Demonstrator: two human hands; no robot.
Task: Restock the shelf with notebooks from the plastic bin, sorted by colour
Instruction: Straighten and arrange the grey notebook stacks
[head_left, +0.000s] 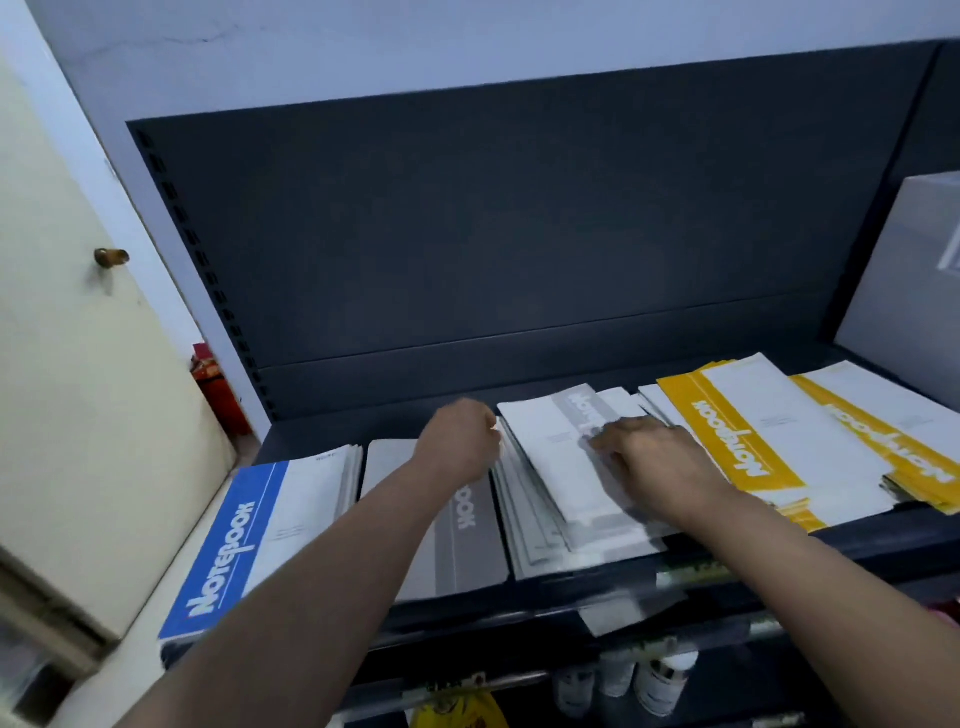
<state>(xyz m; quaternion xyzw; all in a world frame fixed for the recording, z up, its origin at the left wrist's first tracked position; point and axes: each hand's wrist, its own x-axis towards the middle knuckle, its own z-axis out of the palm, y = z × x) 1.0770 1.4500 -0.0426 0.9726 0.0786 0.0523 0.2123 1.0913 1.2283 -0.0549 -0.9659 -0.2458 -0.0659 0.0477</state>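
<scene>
shelf (857, 540) sorted so far: blue notebooks (234, 545) left, grey notebooks (545, 462) middle, yellow notebooks (727, 436) right | left grip (460, 444) curled at grey pile's far edge, hold unclear | right grip (660, 462) flat, fingers spread on top grey cover | likely squaring grey pile; bin unseen, remainder unknown

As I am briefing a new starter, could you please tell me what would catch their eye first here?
Bright colour bands: a blue notebook at the far left of the shelf, yellow notebooks at its right. Between them, the right hand rests on the fanned grey notebooks, and the left hand is curled at that pile's left edge.
</scene>
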